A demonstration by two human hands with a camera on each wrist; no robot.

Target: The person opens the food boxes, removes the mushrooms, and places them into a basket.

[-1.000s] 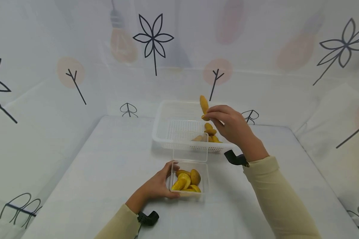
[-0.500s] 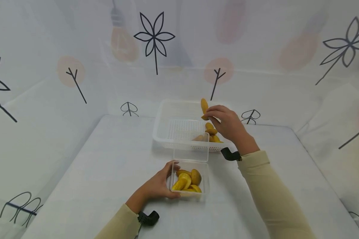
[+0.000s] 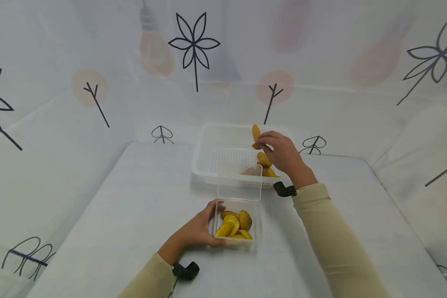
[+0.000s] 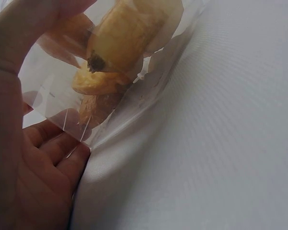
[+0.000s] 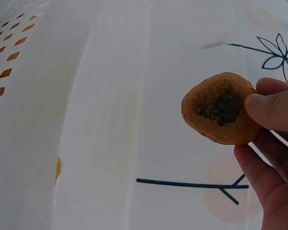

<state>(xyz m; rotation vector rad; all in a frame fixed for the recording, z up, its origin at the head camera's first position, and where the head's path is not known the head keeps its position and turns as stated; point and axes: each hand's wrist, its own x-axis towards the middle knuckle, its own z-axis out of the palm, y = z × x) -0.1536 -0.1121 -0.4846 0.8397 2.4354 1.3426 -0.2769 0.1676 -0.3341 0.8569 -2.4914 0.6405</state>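
Observation:
In the head view my left hand (image 3: 195, 229) grips the left side of a clear plastic box (image 3: 258, 225), thumb at the near side and fingers at the far side. Its hinged lid (image 3: 239, 191) stands open, leaning back. Several yellow mango-like fruits (image 3: 245, 220) lie inside, some showing through the wall in the left wrist view. Raised over the white basket (image 3: 205, 173), my right hand (image 3: 281, 152) pinches another yellow mango-like fruit (image 3: 255, 131) between thumb and fingertips. A dark patch marks this fruit (image 5: 218, 108) in the right wrist view.
More yellow fruits (image 3: 264, 163) sit in the right part of the basket, partly behind the raised lid. Basket and box stand on a white-covered table (image 3: 141, 198). A white printed sheet (image 3: 227, 99) hangs close behind the basket.
My right hand has sunk slightly with the fruit, and its forearm has shifted left. The left hand keeps its hold on the box.

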